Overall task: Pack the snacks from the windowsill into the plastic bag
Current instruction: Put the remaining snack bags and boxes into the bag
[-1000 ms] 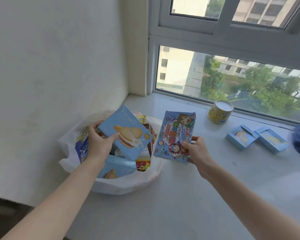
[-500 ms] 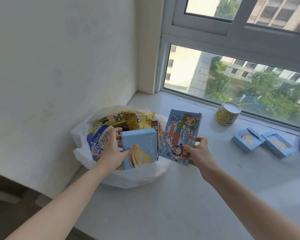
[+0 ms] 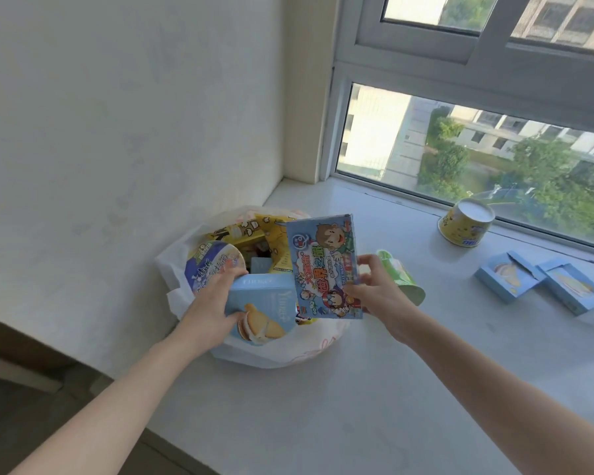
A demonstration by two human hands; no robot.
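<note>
head view | left hand (image 3: 216, 303) curled round sandwich-biscuit box (image 3: 263, 311), half inside white plastic bag (image 3: 271, 353) | right hand (image 3: 374, 293) pinching cartoon snack box (image 3: 323, 265) by its edge, upright above bag mouth | probably light, stiff card, crushable; best gripped at edges | bag contents: blue-lidded cup (image 3: 210, 262), yellow packets (image 3: 254, 231) | on windowsill (image 3: 357, 389), unpacked: yellow tub (image 3: 465, 224)

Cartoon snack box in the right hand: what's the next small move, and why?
Probably lower the cartoon snack box into the plastic bag beside the light-blue biscuit box. The right hand pinches it upright at the bag's open mouth, while the left hand holds the biscuit box at the near side.
</note>
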